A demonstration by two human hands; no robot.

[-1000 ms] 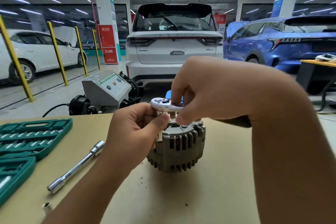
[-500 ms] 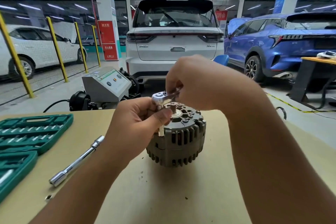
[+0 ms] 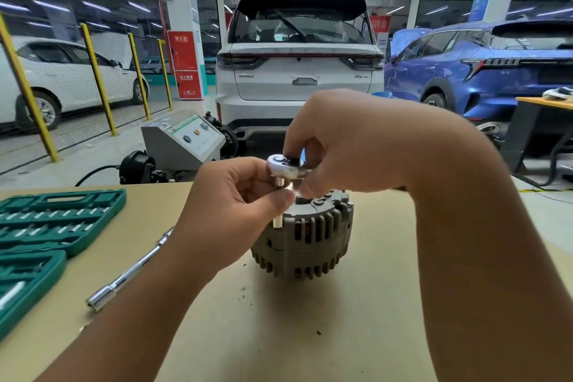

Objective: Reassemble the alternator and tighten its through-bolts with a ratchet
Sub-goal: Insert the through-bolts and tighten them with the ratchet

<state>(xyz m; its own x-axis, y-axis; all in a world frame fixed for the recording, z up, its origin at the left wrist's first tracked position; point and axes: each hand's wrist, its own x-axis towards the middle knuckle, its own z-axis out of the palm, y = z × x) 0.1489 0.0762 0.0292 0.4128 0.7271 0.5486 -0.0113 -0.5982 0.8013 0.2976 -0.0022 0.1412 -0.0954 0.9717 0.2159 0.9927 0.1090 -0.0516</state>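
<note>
1. A green tool case lies open at the left edge of the tan surface, sockets in its slots.
2. Just beside it, a chrome extension bar lies at a slant.
3. The left hand pinches the socket that stands upright under the ratchet head.
4. The ratchet sits level above the alternator's left rim.
5. The grey alternator stands mid-surface, ribbed side out.
6. The right hand curls around the ratchet's handle, hiding it.
</note>
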